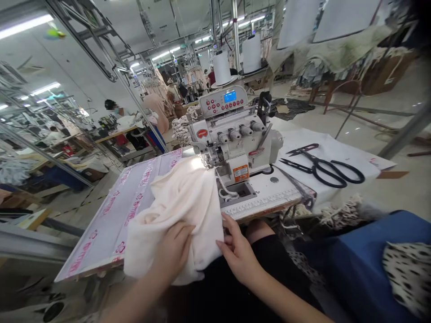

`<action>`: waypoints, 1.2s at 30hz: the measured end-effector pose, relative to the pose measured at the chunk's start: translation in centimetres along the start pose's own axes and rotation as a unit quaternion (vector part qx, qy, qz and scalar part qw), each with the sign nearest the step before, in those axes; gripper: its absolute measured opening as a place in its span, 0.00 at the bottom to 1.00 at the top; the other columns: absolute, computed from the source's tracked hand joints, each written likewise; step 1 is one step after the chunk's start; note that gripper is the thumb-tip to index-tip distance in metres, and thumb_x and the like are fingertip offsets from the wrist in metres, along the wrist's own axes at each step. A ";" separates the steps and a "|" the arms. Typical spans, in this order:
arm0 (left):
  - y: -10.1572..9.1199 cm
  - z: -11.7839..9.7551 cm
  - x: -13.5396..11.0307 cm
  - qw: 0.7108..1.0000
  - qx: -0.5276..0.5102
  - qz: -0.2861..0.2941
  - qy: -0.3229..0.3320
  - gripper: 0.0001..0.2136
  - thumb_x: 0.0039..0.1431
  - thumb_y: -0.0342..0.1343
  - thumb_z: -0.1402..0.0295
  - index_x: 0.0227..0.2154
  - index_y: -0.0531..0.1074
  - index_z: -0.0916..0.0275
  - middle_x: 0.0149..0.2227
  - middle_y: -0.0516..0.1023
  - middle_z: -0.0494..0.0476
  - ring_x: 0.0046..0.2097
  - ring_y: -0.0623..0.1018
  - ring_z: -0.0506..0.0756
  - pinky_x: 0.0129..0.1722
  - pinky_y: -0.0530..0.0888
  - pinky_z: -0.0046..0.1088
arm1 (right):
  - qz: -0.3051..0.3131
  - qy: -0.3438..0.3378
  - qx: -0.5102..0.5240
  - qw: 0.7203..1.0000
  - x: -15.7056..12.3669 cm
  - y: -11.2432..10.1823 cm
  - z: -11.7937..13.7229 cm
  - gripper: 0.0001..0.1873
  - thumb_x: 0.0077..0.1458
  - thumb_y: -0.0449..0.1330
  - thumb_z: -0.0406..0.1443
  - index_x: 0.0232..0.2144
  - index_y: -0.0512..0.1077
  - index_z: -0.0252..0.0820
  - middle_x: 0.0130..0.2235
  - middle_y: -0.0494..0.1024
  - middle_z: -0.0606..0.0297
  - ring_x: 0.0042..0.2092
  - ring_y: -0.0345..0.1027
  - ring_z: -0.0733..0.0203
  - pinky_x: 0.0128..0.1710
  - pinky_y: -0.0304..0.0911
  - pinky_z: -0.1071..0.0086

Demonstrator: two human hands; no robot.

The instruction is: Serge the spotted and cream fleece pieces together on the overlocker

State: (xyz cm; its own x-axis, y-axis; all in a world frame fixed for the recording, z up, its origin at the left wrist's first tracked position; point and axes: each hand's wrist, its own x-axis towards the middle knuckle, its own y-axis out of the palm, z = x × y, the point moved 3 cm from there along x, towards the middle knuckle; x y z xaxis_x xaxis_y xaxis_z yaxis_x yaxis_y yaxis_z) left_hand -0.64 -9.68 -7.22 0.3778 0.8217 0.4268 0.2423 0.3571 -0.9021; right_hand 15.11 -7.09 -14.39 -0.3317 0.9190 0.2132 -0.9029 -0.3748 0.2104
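A piece of soft cream fabric (188, 197) lies in folds over the table's front edge, its far end under the lit needle area of a white overlock sewing machine (235, 143). My left hand (175, 246) grips the fabric from above, fingers curled together on a fold. At the right-hand edge of the cloth, my right hand (240, 251) pinches the border between thumb and fingers. White cord-like thread hangs beside the presser area, just right of the fabric.
Black scissors (332, 172) and thread snips (296, 165) lie on white cloth right of the machine. Patterned plastic sheeting (134, 193) covers the table's left side. Thread cones (222, 67) stand behind. A blue container (377, 255) with spotted fabric is at right. A co-worker (116, 110) sits farther back.
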 end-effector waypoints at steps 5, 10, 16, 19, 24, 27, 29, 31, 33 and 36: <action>-3.7 -2.2 1.3 0.997 0.021 -0.021 0.073 0.08 0.60 0.41 0.73 0.38 0.64 0.64 0.29 0.72 0.55 0.29 0.73 0.50 0.27 0.71 0.23 | -0.008 -0.072 -0.105 0.992 1.5 -1.2 2.0 0.13 0.56 0.51 0.34 0.45 0.65 0.45 0.51 0.62 0.59 0.44 0.62 0.60 0.42 0.61 0.68; -1.8 -5.6 1.4 0.991 0.017 0.069 0.112 0.11 0.60 0.39 0.73 0.42 0.63 0.66 0.25 0.72 0.55 0.25 0.72 0.51 0.24 0.70 0.25 | -0.008 -0.056 -0.085 0.995 3.5 -1.3 3.2 0.11 0.56 0.51 0.40 0.27 0.67 0.40 0.29 0.65 0.67 0.33 0.60 0.64 0.34 0.57 0.72; -1.3 -3.5 5.0 0.982 -0.141 0.125 0.002 0.09 0.60 0.43 0.70 0.35 0.68 0.60 0.32 0.73 0.53 0.35 0.73 0.50 0.36 0.71 0.24 | 0.011 -0.020 -0.121 0.992 3.3 -1.1 2.1 0.18 0.53 0.54 0.38 0.16 0.54 0.40 0.22 0.56 0.71 0.27 0.51 0.67 0.27 0.48 0.73; -2.7 -0.6 9.2 0.994 -0.090 -0.048 -0.046 0.10 0.59 0.46 0.69 0.40 0.68 0.63 0.42 0.70 0.57 0.46 0.69 0.53 0.48 0.67 0.31 | 0.033 -0.004 -0.062 0.998 3.3 -1.6 3.2 0.20 0.52 0.55 0.40 0.15 0.54 0.40 0.22 0.56 0.71 0.27 0.51 0.67 0.27 0.49 0.73; -1.4 2.6 12.6 0.996 -0.053 -0.014 -0.077 0.12 0.60 0.45 0.66 0.42 0.70 0.61 0.47 0.69 0.55 0.51 0.66 0.53 0.53 0.63 0.34 | 0.087 0.035 0.014 0.995 3.5 -2.4 5.7 0.20 0.51 0.56 0.42 0.16 0.56 0.39 0.24 0.58 0.69 0.29 0.53 0.66 0.29 0.51 0.72; -1.1 2.8 12.4 0.996 -0.053 0.002 -0.078 0.13 0.60 0.45 0.65 0.43 0.70 0.60 0.49 0.68 0.55 0.51 0.66 0.54 0.54 0.63 0.34 | 0.082 0.042 -0.044 0.995 3.3 -2.9 5.6 0.21 0.51 0.56 0.41 0.15 0.52 0.40 0.23 0.57 0.69 0.27 0.52 0.66 0.27 0.49 0.73; -1.1 2.8 12.4 0.996 -0.054 0.011 -0.077 0.13 0.60 0.44 0.65 0.44 0.69 0.59 0.49 0.67 0.54 0.51 0.66 0.53 0.54 0.63 0.34 | 0.077 0.030 -0.094 0.992 3.3 -3.2 5.2 0.21 0.52 0.56 0.40 0.15 0.52 0.40 0.23 0.57 0.69 0.27 0.53 0.66 0.27 0.49 0.73; -1.1 2.9 12.6 0.996 -0.055 0.018 -0.070 0.13 0.60 0.44 0.66 0.45 0.69 0.59 0.50 0.67 0.53 0.52 0.66 0.52 0.55 0.62 0.33 | 0.075 0.014 -0.138 0.988 3.5 -3.3 5.0 0.20 0.53 0.55 0.38 0.16 0.52 0.40 0.23 0.57 0.69 0.27 0.54 0.66 0.27 0.49 0.73; -1.1 3.2 13.2 0.996 -0.058 0.026 -0.065 0.13 0.61 0.44 0.66 0.45 0.69 0.59 0.50 0.67 0.53 0.52 0.65 0.51 0.54 0.62 0.31 | 0.075 -0.003 -0.173 0.982 4.0 -3.4 5.1 0.20 0.54 0.54 0.38 0.16 0.51 0.40 0.23 0.57 0.69 0.27 0.54 0.67 0.26 0.49 0.73; -1.0 3.9 14.4 0.996 -0.058 0.047 -0.058 0.13 0.61 0.42 0.67 0.44 0.69 0.59 0.48 0.69 0.52 0.51 0.66 0.52 0.53 0.63 0.31 | 0.069 -0.019 -0.224 0.972 5.1 -3.5 5.3 0.20 0.54 0.53 0.37 0.16 0.50 0.40 0.23 0.56 0.70 0.26 0.53 0.67 0.25 0.49 0.73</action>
State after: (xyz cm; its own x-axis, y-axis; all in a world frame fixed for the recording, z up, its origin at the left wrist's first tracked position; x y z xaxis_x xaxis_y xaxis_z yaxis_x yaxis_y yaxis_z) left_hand 1.06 3.55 -0.41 0.2985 0.8973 0.3252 0.3152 0.2289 -0.9210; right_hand 18.09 -1.77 -8.98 -0.4560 0.8553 0.2462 -0.8814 -0.3956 -0.2581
